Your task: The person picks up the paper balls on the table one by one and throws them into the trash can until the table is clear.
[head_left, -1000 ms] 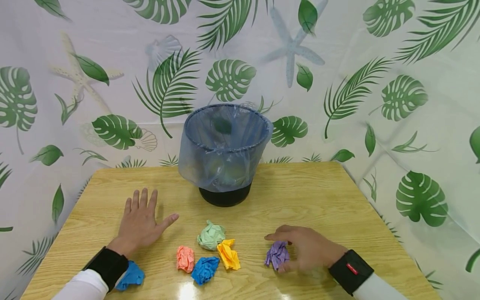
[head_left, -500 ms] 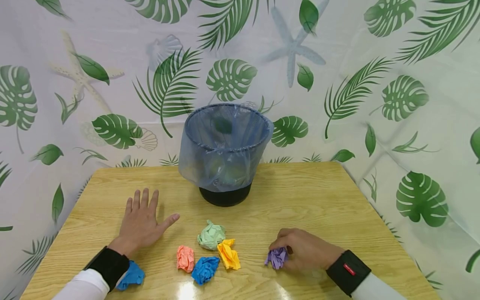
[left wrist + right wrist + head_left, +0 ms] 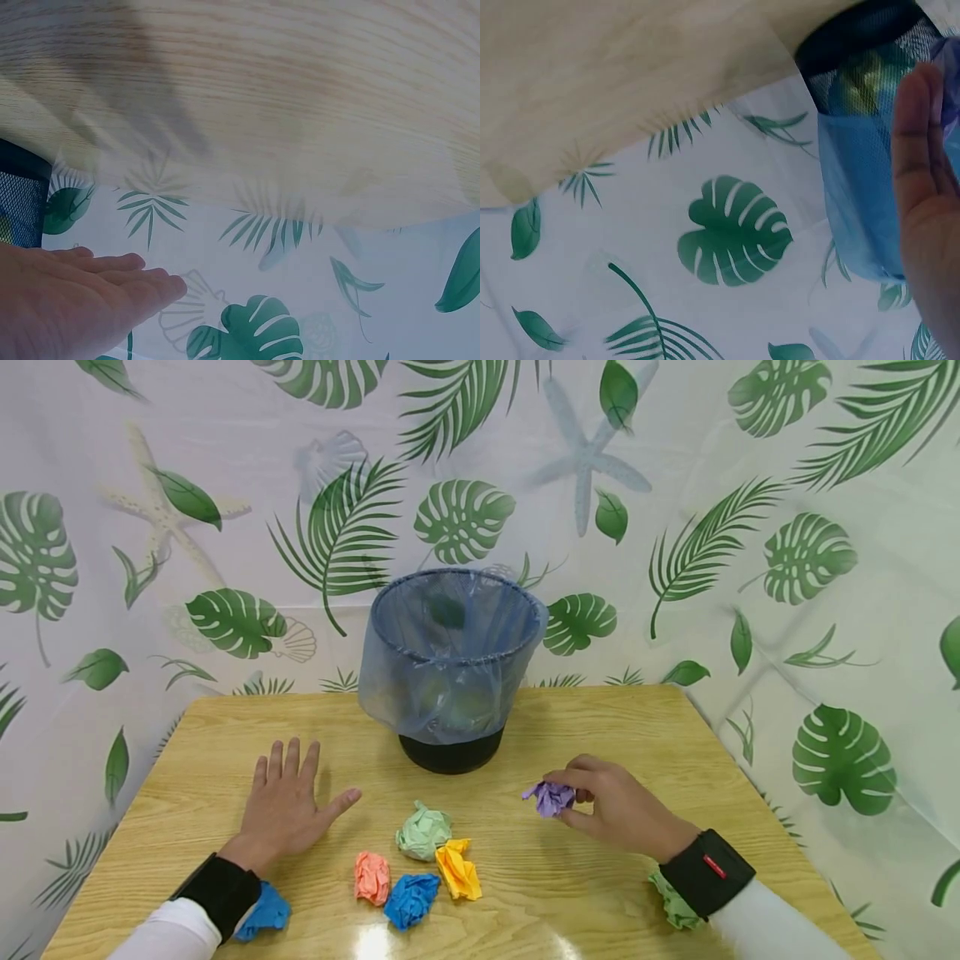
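Note:
My right hand (image 3: pixel 622 806) pinches a crumpled ball of purple paper (image 3: pixel 553 798) between thumb and fingers, held over the table right of the bin. In the right wrist view a bit of the purple paper (image 3: pixel 951 82) shows beyond the fingers at the right edge. My left hand (image 3: pixel 283 810) is spread flat with straight fingers at the left, holding nothing. Below its wrist lies a blue paper ball (image 3: pixel 264 912). Between the hands sit a pale green paper ball (image 3: pixel 423 832), a yellow one (image 3: pixel 458 868), a pink one (image 3: pixel 371 877) and another blue one (image 3: pixel 411 900).
A black mesh bin (image 3: pixel 450 755) lined with a translucent blue bag (image 3: pixel 457 693) stands at the back middle of the wooden table (image 3: pixel 615 727). Another green paper ball (image 3: pixel 673 902) lies partly hidden under my right wrist. A leaf-patterned sheet (image 3: pixel 480 443) hangs behind.
My right hand has closed its fingers on the purple paper ball, then lifted it and moved away from me toward the bin. A green ball under the right wrist is uncovered. My left hand stays put.

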`<control>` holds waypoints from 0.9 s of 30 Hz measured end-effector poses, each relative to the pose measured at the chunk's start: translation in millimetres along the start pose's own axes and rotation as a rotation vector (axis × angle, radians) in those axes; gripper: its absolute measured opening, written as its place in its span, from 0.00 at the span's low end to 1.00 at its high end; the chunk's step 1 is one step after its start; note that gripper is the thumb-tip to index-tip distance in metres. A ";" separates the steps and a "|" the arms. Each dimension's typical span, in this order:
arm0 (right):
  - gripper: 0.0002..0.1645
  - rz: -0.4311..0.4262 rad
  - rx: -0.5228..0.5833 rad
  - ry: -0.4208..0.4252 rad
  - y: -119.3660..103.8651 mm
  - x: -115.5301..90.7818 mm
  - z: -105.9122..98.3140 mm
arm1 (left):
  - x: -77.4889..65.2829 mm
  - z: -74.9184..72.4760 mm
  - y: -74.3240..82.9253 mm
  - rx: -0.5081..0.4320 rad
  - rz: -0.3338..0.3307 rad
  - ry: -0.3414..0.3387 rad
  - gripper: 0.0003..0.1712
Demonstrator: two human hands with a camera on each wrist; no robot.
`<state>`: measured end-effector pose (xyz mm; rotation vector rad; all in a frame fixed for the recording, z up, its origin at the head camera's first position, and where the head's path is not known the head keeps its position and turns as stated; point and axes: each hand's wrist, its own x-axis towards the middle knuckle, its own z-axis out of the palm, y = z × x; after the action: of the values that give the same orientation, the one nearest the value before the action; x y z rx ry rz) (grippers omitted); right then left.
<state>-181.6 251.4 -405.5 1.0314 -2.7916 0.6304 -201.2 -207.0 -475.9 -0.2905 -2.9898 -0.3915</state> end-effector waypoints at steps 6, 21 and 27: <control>0.26 -0.086 -0.089 0.264 -4.8 20.2 -23.8 | 0.0 -0.7 1.2 -0.001 0.002 0.002 0.61; 0.31 -0.090 -0.098 0.636 -21.6 77.0 -70.8 | -2.1 -0.5 2.1 -0.003 0.007 0.013 0.61; 0.30 -0.077 -0.059 0.668 -27.1 104.2 -82.8 | -2.4 -0.7 1.7 -0.003 0.007 0.013 0.61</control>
<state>-248.1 204.4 -296.8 0.7332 -2.1648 0.7139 -198.4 -206.0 -475.1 -0.2980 -2.9753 -0.3951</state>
